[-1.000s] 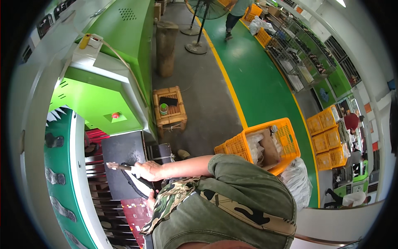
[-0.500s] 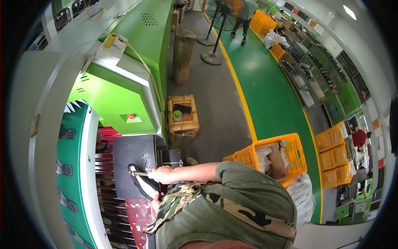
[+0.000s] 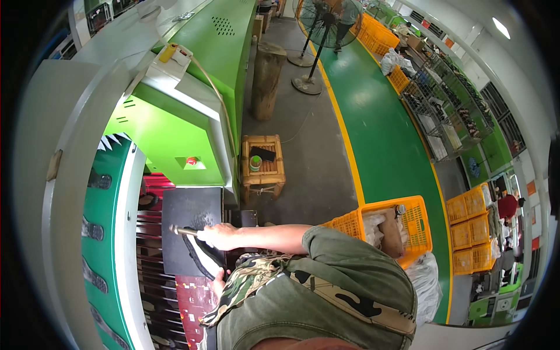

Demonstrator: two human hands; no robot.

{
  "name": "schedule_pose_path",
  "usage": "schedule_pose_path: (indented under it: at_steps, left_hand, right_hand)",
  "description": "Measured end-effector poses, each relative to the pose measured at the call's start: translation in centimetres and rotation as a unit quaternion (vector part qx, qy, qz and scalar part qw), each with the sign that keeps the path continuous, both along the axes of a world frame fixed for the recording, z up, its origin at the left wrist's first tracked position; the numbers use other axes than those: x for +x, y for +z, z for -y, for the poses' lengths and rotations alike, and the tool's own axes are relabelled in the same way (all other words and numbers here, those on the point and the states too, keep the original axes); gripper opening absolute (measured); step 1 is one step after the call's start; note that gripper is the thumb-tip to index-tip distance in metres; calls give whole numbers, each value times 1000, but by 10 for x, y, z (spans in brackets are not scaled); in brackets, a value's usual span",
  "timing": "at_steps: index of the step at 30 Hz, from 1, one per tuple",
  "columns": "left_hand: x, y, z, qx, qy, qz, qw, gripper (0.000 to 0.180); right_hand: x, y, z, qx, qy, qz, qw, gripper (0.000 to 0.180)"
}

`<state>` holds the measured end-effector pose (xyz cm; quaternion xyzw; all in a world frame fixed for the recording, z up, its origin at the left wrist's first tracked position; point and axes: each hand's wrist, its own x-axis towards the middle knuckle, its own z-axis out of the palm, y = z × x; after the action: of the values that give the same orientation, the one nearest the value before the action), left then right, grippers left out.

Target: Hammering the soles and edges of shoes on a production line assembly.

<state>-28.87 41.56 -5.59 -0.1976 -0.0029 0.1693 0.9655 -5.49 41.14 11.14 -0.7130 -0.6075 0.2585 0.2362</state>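
My right hand (image 3: 219, 236) is closed around the light grip of a hammer (image 3: 188, 231). The metal head points left, above the far end of a black shoe (image 3: 204, 255) whose underside shows white. That shoe lies slanted over a dark board (image 3: 178, 254). At its near end my left hand (image 3: 218, 282) grips it, fingers partly hidden by the shoe and a camouflage-patterned cloth (image 3: 256, 274).
A green machine (image 3: 169, 140) with a red button (image 3: 191, 160) stands just beyond the board. Dark soles (image 3: 93, 230) line a green panel at left. A bamboo stool (image 3: 263, 181), a yellow crate (image 3: 417, 227) and standing fans (image 3: 315, 64) are on the floor.
The hammer head has lifted off the shoe's far end and shifted left, with my right hand moving slightly up. The shoe stays under my left hand. A distant person has moved farther back.
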Motion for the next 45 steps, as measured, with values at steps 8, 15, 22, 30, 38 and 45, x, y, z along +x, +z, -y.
schedule_pose_path:
  at_steps: [8, 15, 22, 30, 38, 45]
  left_hand:
    - [36, 78, 9, 100, 17, -459, 882, 24]
    - [27, 68, 6, 165, 16, -639, 751, 25]
    - [22, 41, 4, 184, 1, -631, 754, 20]
    - [16, 43, 4, 198, -13, -627, 754, 17]
    - [4, 19, -8, 210, -66, -605, 765, 17]
    - [14, 44, -5, 239, -87, -613, 748, 15]
  right_hand:
    - [2, -37, 5, -84, 20, 110, 990, 29]
    - [11, -16, 9, -74, -1, 56, 996, 26]
    - [6, -27, 10, -40, -40, -73, 996, 30]
    - [3, -30, -11, 91, -121, -51, 987, 22]
    - [-3, -16, 29, -14, -90, -43, 995, 29]
    - [-10, -5, 44, -19, -58, -77, 995, 25]
